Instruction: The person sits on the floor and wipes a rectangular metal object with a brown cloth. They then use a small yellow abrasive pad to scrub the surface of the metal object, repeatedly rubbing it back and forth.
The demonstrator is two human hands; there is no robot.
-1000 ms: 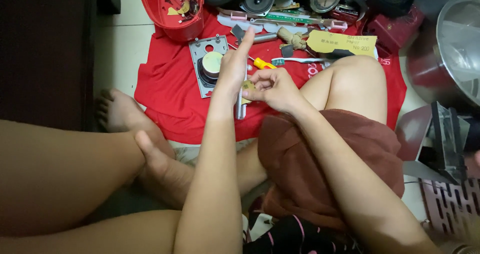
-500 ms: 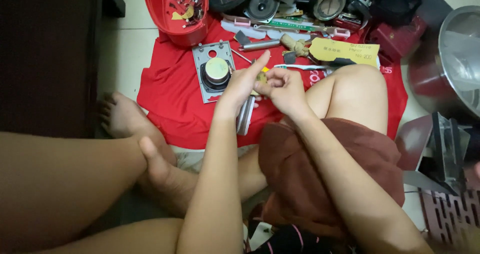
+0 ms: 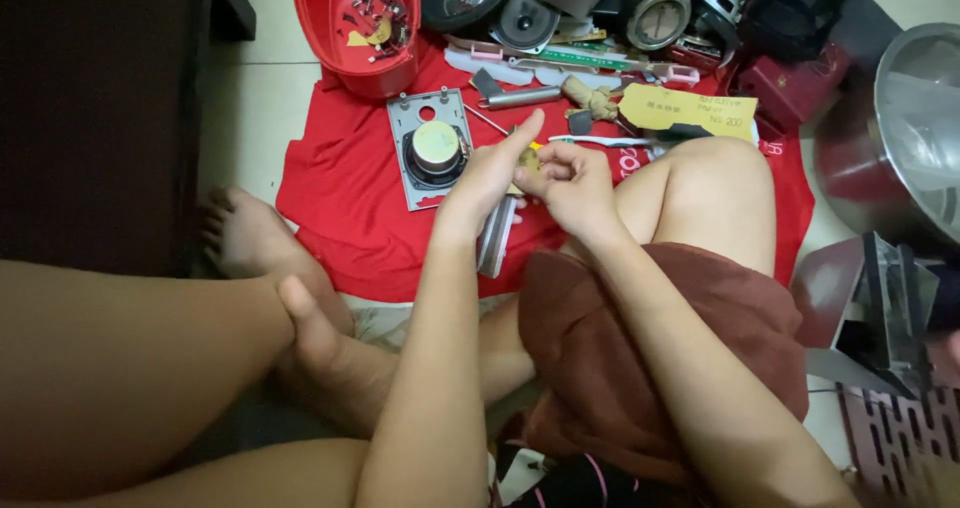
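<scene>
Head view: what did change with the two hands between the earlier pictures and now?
The left hand and right hand drew closer together over the red cloth, working on a small object between the fingers that is too hidden to identify. Nothing was visibly picked up or released. The speaker plate and red bowl stayed where they were.

Whatever sits between the left hand [image 3: 490, 173] and right hand [image 3: 570, 183] is too small and too covered by fingers to identify — only a yellowish bit shows. The red bowl [image 3: 330, 43] and the steel pot [image 3: 900, 138] are cut off by the frame edges — the scraps in the bowl are too small to tell apart.
</scene>
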